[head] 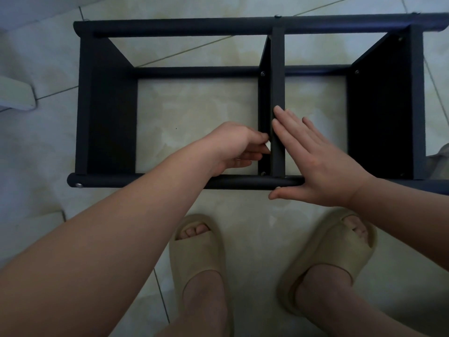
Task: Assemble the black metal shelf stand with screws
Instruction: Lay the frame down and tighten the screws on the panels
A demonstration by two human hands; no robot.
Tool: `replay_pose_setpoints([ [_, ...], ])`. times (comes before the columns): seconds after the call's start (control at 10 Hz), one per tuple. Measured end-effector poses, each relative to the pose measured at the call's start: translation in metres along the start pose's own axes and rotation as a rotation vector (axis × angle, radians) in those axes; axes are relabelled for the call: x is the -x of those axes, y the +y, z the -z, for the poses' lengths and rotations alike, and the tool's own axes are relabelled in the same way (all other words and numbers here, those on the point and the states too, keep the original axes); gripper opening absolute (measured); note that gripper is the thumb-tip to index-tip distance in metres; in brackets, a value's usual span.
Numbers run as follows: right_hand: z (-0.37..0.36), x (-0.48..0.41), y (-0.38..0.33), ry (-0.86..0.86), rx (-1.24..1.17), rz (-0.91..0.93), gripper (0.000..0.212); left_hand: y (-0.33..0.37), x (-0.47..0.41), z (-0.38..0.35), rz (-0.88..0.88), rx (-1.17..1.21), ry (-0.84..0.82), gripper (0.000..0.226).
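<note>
Our left hand (233, 147) is curled, thumb and fingers pinching a small white piece (268, 147) against the left face of the middle panel (278, 69); we cannot tell what the piece is. Our right hand (315, 161) lies flat and spread, its fingers straight along the right side of the middle panel and its thumb stretched out under the near rail (145, 181).

The hands flank the near end of that panel, which belongs to the black shelf stand (107, 105) lying on the tiled floor (194, 105). Left of the middle panel the bay is wide, with bare tile showing through. The bay to its right is narrower and closed by an end panel (379, 113). A screw (262, 73) shows on the middle panel's left face, towards its far end. On our side of the middle panel, two slippers (196, 251) stand clear of the near rail.
</note>
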State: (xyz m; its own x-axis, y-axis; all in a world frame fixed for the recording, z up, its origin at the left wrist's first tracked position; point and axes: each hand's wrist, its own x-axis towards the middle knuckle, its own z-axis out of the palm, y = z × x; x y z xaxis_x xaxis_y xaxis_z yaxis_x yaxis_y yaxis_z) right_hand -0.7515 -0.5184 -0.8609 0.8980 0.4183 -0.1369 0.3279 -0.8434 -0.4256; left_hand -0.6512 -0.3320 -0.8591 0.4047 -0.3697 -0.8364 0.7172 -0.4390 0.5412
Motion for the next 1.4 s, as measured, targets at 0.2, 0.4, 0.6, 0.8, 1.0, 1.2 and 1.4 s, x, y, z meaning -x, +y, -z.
replay_pose_setpoints([
  [0.2, 0.000, 0.000, 0.001, 0.014, 0.000, 0.007, 0.117, 0.002, -0.001, 0.001, 0.006, -0.065, -0.045, 0.010],
  [0.4, -0.001, -0.001, 0.000, 0.012, -0.001, 0.005, 0.118, 0.005, -0.003, 0.007, 0.000, -0.119, -0.096, 0.011],
  [0.6, 0.000, -0.001, 0.000, 0.002, -0.005, 0.002, 0.117, 0.003, -0.001, 0.013, -0.017, -0.161, -0.139, 0.012],
  [0.8, 0.001, -0.001, -0.001, 0.005, 0.000, 0.002, 0.117, 0.001, 0.004, 0.020, -0.042, -0.209, -0.175, 0.013],
  [1.0, 0.000, -0.001, 0.000, 0.004, 0.000, 0.002, 0.117, -0.001, 0.008, 0.027, -0.073, -0.312, -0.222, 0.015],
  [1.2, -0.001, -0.001, 0.001, 0.006, 0.014, 0.005, 0.117, -0.002, 0.010, 0.029, -0.088, -0.394, -0.233, 0.016],
  [1.4, -0.002, -0.002, 0.000, 0.015, 0.011, 0.010, 0.117, -0.007, 0.014, 0.029, -0.108, -0.457, -0.217, 0.015],
])
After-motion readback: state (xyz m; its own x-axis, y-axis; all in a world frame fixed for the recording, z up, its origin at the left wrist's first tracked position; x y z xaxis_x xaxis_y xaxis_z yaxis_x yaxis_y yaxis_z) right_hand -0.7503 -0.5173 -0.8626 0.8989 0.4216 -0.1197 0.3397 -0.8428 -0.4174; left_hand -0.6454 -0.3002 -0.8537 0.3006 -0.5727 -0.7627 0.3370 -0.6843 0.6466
